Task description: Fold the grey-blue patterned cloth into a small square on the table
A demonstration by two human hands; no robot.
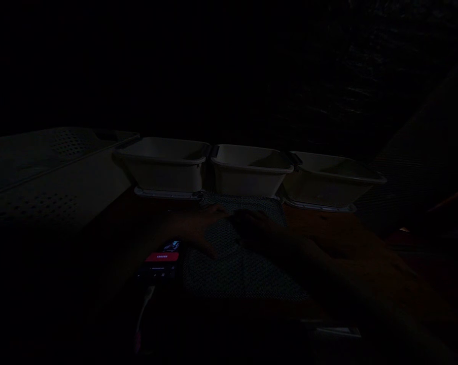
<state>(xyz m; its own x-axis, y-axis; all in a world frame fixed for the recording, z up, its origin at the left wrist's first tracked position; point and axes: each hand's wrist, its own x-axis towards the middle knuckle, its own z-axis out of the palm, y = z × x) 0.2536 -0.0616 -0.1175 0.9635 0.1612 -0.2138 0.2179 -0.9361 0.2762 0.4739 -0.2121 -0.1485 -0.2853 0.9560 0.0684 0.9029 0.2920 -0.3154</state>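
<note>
The scene is very dark. My left hand [196, 228] is spread over the left side of a grey woven mat or cloth [236, 274], its thumb well apart from the fingers and nothing in it. Across from it, my right hand [257, 230] reaches over the upper middle of the cloth. Its fingers show only dimly; they look stretched out and seem to hold nothing. Whether either palm presses on the cloth I cannot tell. Just below my left wrist lies a phone [162, 257] with its screen lit, showing a red bar.
Three pale plastic bins, a left one [168, 175], a middle one [247, 180] and a right one [323, 187], stand in a row behind the cloth. A large perforated basket [95, 187] is at the left. A cable [143, 309] runs from the phone across the wooden table [327, 233].
</note>
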